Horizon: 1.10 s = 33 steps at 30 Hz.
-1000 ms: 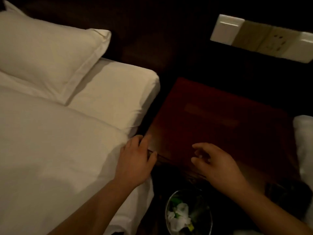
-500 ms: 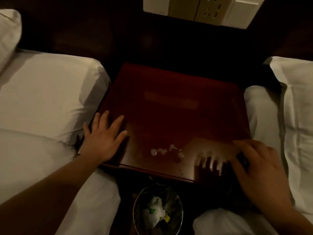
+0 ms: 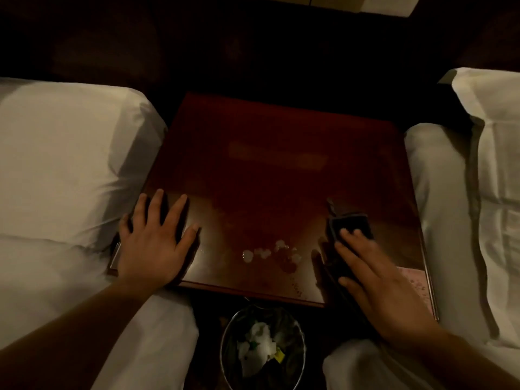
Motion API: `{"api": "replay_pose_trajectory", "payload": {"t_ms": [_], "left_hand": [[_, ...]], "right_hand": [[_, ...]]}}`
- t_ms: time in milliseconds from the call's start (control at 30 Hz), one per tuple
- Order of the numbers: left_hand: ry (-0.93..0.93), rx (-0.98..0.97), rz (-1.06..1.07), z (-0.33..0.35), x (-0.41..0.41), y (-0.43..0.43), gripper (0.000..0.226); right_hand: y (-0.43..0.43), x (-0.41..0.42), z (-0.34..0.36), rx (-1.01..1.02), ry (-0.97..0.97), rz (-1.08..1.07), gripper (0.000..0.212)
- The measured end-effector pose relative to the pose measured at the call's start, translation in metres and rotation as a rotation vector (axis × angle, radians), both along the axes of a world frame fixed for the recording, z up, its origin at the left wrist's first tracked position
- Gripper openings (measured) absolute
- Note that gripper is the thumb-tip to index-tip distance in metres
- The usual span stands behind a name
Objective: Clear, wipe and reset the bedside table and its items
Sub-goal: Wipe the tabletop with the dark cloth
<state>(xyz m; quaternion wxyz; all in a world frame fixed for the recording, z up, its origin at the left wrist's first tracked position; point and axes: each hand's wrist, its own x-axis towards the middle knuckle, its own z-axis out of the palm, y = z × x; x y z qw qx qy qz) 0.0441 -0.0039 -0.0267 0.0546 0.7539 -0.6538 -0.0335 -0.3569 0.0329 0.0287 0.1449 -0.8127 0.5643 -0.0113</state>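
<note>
Wastebin (image 3: 263,350) before bedside table (image 3: 281,164), between beds (image 3: 64,153)

Bedside table (image 3: 275,153) top: dark reddish wood, glossy lacquer, mirrors light near the front edge. Bedsheets (image 3: 64,153) on both sides: white matt cloth, lightly creased. Bin (image 3: 223,333) rim looks like shiny metal, with crumpled white paper (image 3: 259,344) inside.

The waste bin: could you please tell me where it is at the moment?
In the head view the waste bin sits bottom centre, just in front of the bedside table, between the left bed and the right bed.
</note>
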Motion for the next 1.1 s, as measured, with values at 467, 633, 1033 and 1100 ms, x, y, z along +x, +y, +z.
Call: {"api": "replay_pose_trajectory", "payload": {"t_ms": [467,633,1033,1100], "left_hand": [[-0.013,-0.021,0.003,0.001,0.001,-0.006,0.063],[-0.02,-0.024,0.01,-0.003,0.001,-0.003,0.061],[-0.025,-0.052,0.012,-0.006,0.004,-0.003,0.063],[-0.025,-0.051,0.01,-0.007,0.005,-0.006,0.062]], "right_hand": [[-0.003,0.051,-0.022,-0.107,0.167,0.266,0.072],[-0.056,0.037,-0.028,-0.197,0.241,0.024,0.06],[-0.04,0.051,-0.025,-0.121,0.189,0.205,0.065],[-0.088,0.028,-0.027,-0.151,0.257,-0.011,0.072]]}}
